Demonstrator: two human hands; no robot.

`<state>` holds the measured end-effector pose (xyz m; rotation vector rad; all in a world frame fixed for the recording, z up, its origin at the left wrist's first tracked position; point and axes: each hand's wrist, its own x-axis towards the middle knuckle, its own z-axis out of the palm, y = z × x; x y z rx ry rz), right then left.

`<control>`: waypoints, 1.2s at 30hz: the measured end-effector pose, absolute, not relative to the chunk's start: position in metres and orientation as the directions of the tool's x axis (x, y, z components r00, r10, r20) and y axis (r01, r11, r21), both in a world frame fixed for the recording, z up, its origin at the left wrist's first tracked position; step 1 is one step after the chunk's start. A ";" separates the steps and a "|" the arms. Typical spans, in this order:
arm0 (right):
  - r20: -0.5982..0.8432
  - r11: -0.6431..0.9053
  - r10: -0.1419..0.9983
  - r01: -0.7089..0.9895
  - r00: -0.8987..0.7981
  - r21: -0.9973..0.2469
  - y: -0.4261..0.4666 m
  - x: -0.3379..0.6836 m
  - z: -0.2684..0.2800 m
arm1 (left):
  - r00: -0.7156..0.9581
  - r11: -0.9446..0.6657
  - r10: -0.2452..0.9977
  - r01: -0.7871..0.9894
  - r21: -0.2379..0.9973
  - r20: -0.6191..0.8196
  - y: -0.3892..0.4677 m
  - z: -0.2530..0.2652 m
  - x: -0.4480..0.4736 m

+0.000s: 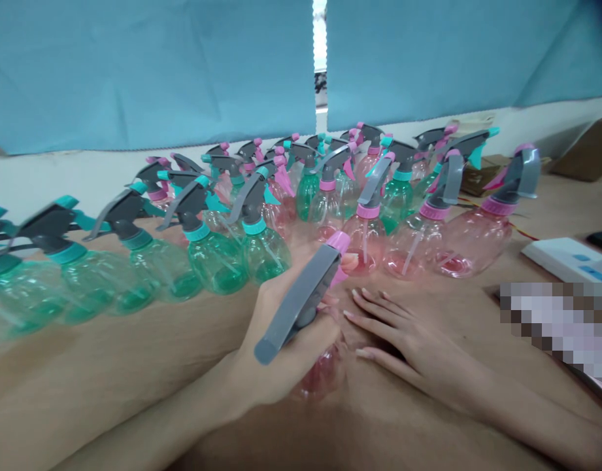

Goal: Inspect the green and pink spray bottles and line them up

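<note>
My left hand (pixel 285 340) is wrapped round the neck of a spray bottle (pixel 323 376) with a clear pink body, a grey spray head and a pink nozzle. The bottle stands in front of me, and its collar is hidden behind my fingers. To its right, my right hand (pixel 403 327) lies palm down on the brown table with its fingers spread, holding nothing. Beyond both hands stand pink spray bottles (pixel 369 239), the nearest of several in that group. A row of green spray bottles (pixel 217 258) with turquoise collars runs off to the left.
More pink and green spray bottles crowd the back of the table (pixel 148 386), before a wall with blue covering (pixel 183 72). At the right are a white device (pixel 565 258) with blue buttons, a blurred-out flat item (pixel 565 333) and a brown cardboard box (pixel 582 150).
</note>
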<state>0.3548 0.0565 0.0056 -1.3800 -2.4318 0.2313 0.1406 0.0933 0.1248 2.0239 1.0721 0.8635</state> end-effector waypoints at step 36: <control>0.188 0.513 0.858 0.807 -0.478 -0.292 0.058 0.354 0.010 | 0.515 -0.430 0.831 0.359 0.828 0.208 0.093 0.135 0.139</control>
